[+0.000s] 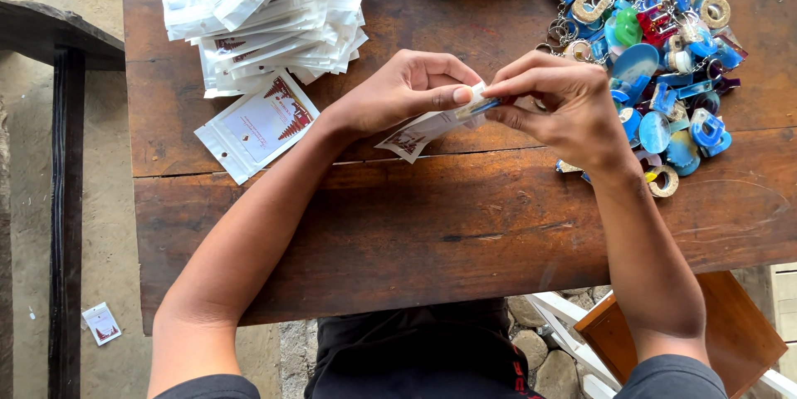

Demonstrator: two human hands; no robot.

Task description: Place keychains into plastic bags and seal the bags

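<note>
Here we pinch a light, floppy, slippery white pouch (432,125) above the table (465,216) in our left hand (398,92), best held by its edges, while our right hand (556,100) grips a small blue charm (484,105) at its mouth.

Small flat plastic pouch (423,127) in hands: white, dark red print at corner. Thin flat charm (481,105) at pouch mouth: blue. Stack of flat plastic pouches (266,9): white, dark red and brown prints. Heap of resin keychain charms (664,50): mostly blue, some green, red, beige, silver rings. Worn wooden table (457,225): dark brown, pale scuffs. Small paper packet on floor (101,323): white, red mark.
</note>
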